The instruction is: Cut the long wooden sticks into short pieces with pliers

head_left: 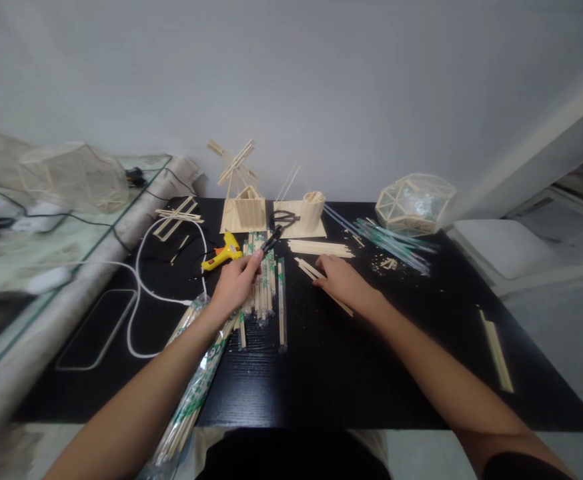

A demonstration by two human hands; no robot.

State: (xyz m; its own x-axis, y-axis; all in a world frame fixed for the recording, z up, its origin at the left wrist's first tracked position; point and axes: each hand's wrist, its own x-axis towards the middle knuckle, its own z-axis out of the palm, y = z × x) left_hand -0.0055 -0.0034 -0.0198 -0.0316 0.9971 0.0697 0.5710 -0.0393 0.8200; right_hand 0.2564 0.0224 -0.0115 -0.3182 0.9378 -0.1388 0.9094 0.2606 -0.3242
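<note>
My left hand [236, 280] is closed around a black-handled cutting tool [270, 240] whose tip points up and to the right. It hovers over wrapped bamboo chopsticks [264, 287] lying in a row on the black table [351, 360]. My right hand [341, 280] rests palm down, fingers closed over a few loose wooden sticks [309, 269] on the table. A flat stack of cut sticks [321, 248] lies just beyond that hand.
A yellow glue gun [223, 253] with a white cable [144, 287] lies left of the tool. Stick models stand at the back: a windmill house [241, 200], a cup on a base [311, 213], a faceted dome [414, 200]. A long chopstick packet [191, 393] runs under my left forearm.
</note>
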